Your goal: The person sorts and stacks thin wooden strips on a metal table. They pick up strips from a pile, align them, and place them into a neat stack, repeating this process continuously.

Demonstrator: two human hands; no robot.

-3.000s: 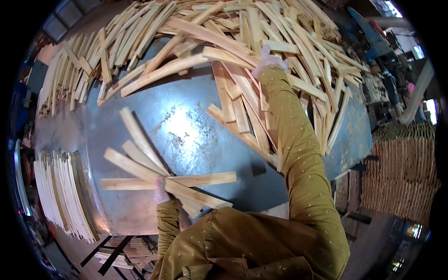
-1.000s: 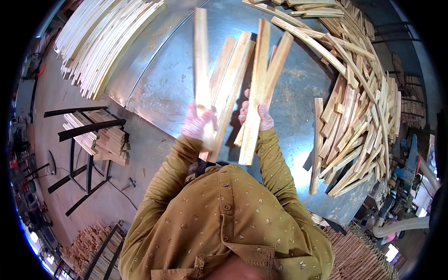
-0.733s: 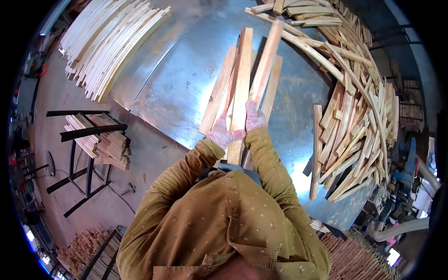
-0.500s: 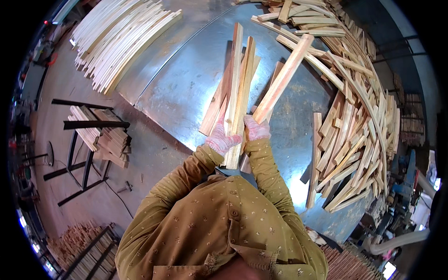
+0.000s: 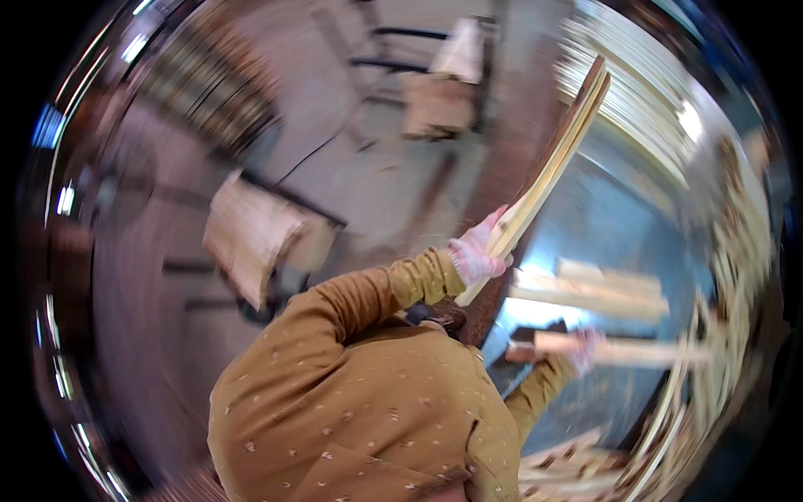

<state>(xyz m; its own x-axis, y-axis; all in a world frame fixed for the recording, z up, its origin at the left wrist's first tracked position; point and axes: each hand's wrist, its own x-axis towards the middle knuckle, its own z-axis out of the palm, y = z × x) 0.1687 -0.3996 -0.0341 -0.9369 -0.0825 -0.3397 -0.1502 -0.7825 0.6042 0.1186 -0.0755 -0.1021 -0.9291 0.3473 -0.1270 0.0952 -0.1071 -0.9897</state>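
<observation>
Gloved in a pale pink and white knit, my left hand (image 5: 477,255) is closed round a small bundle of long wooden strips (image 5: 559,159). The bundle slants up and away to the right, over the table's edge. My right hand (image 5: 585,350), in a matching glove, is smeared by motion; it appears closed round a wooden strip (image 5: 648,352) low over the metal table (image 5: 615,197). Beyond that hand, a few loose wooden strips (image 5: 585,289) lie on the tabletop.
A row of pale strips (image 5: 627,92) lies at the table's far end. More strips are heaped along the right side (image 5: 736,243). To the left, short wood pieces rest on a dark metal stand (image 5: 259,230) and on another frame (image 5: 439,100). A slatted wooden stack (image 5: 209,88) stands farther off.
My view and body have turned left, bringing more floor and stands into sight. My left hand has swung out with its strips, while my hands have moved apart.
</observation>
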